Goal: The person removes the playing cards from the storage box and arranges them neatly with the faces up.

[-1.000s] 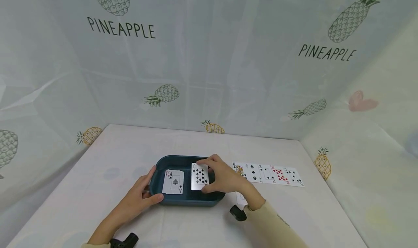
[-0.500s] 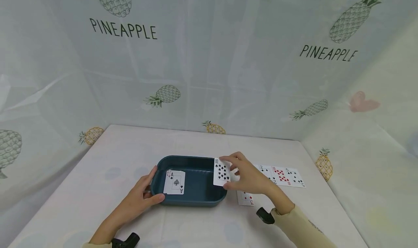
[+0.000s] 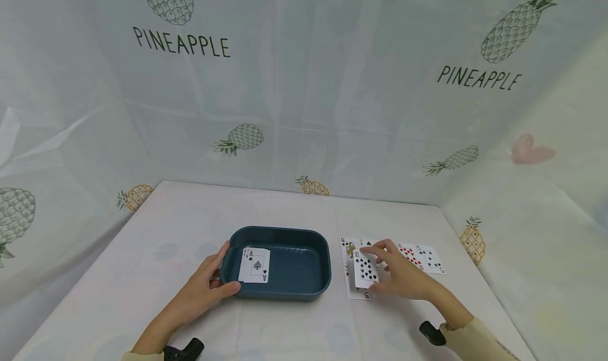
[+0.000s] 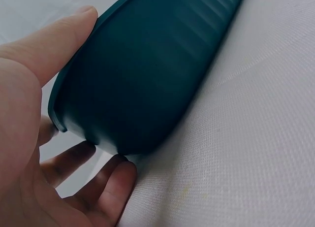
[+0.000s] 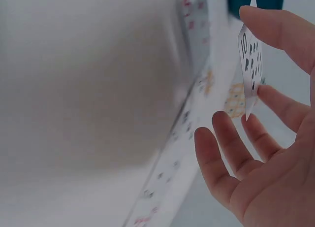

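Note:
A dark teal tray [image 3: 296,295] stands on the table, with a few playing cards [image 3: 254,266] stacked in its left half, the ace of spades on top. My left hand [image 3: 201,290] grips the tray's left end, thumb at the rim and fingers against the outer wall, as the left wrist view also shows. My right hand [image 3: 404,274] pinches a ten of spades card [image 3: 365,269] between thumb and index finger, its other fingers spread apart in the right wrist view. The ten hangs over a red three card [image 3: 356,294], mostly covering it.
Right of the tray lies a row of face-up cards [image 3: 420,258], including a queen, a red card and a five; my right hand hides part of it. A white cloth [image 3: 285,345] covers the table. Pineapple-print sheets [image 3: 304,113] hang behind and at the sides.
My right hand has carried the ten of spades from inside the tray rightward over the rim to above the red three. The left hand stays at the tray's end.

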Action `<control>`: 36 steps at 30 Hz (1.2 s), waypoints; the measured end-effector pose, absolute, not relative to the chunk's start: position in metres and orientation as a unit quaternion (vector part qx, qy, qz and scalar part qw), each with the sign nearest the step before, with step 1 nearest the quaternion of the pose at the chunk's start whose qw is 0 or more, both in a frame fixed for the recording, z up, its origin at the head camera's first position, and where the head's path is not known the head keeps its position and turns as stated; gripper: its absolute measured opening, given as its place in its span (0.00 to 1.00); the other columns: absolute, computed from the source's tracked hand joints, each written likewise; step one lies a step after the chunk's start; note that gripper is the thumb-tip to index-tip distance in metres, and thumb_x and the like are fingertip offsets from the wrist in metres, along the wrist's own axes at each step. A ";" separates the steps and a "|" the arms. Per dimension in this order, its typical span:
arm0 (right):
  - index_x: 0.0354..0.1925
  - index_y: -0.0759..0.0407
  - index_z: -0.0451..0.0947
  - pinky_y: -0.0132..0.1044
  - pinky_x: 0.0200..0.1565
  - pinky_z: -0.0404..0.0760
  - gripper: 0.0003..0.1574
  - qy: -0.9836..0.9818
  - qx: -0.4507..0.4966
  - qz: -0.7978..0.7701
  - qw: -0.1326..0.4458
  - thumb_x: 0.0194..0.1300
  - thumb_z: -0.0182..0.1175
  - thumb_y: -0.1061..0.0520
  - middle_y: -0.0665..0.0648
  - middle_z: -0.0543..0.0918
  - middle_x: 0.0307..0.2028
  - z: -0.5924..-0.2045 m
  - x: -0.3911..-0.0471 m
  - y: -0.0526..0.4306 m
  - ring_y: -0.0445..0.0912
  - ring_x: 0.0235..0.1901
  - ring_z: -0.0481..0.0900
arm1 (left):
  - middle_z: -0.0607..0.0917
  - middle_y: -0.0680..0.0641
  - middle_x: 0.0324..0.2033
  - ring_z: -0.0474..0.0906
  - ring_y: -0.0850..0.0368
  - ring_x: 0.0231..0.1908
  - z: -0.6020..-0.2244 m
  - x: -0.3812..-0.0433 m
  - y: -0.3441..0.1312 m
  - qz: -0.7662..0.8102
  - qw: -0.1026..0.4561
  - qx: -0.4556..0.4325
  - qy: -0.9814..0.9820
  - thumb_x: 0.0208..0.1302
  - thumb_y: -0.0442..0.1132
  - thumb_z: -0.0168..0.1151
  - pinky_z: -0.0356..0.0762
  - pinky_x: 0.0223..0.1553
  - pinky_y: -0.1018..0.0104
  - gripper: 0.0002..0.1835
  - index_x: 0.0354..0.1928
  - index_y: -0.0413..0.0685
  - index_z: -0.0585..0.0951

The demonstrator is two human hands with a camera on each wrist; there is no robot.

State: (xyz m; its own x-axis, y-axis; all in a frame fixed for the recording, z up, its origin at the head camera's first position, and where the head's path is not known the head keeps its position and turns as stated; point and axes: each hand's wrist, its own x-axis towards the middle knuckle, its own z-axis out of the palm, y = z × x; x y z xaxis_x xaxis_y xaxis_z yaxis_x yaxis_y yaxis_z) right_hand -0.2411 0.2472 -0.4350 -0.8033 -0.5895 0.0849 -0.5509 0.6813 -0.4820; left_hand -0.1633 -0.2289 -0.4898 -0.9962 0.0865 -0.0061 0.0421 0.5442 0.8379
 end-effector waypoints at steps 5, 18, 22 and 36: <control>0.68 0.50 0.68 0.39 0.45 0.80 0.52 0.923 -0.295 -0.243 0.041 0.46 0.79 0.53 0.52 0.65 0.56 -0.450 -0.239 0.272 0.46 0.47 0.72 | 0.65 0.45 0.62 0.73 0.52 0.53 -0.490 -0.163 -0.229 0.475 0.026 0.033 0.879 0.59 0.56 0.69 0.76 0.51 0.71 0.52 0.77 0.72 0.46; 0.66 0.52 0.71 0.32 0.39 0.74 0.49 0.928 -0.306 -0.205 0.054 0.45 0.78 0.52 0.54 0.67 0.54 -0.458 -0.237 0.287 0.45 0.41 0.70 | 0.65 0.45 0.63 0.73 0.53 0.53 -0.492 -0.164 -0.230 0.483 0.021 0.039 0.875 0.59 0.56 0.69 0.75 0.50 0.74 0.52 0.77 0.72 0.46; 0.65 0.51 0.73 0.29 0.37 0.70 0.48 0.928 -0.319 -0.188 0.052 0.45 0.78 0.51 0.52 0.66 0.53 -0.460 -0.239 0.286 0.43 0.38 0.69 | 0.65 0.45 0.63 0.73 0.53 0.53 -0.493 -0.164 -0.230 0.483 0.026 0.039 0.874 0.58 0.57 0.69 0.74 0.50 0.76 0.52 0.77 0.73 0.45; 0.64 0.54 0.73 0.31 0.37 0.69 0.47 0.921 -0.349 -0.168 0.036 0.44 0.78 0.53 0.54 0.67 0.52 -0.457 -0.239 0.281 0.43 0.39 0.68 | 0.64 0.44 0.63 0.73 0.53 0.54 -0.490 -0.163 -0.230 0.490 0.025 0.041 0.870 0.58 0.56 0.70 0.75 0.52 0.73 0.53 0.77 0.70 0.46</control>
State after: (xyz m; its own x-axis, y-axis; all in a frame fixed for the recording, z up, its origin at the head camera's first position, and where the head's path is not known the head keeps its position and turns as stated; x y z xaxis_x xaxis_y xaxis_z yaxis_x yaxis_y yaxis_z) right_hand -0.2394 0.2813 -0.4569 -0.7533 -0.6557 0.0505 -0.6311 0.6992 -0.3358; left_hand -0.1629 -0.2301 -0.4897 -0.9953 0.0970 -0.0038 0.0470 0.5157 0.8555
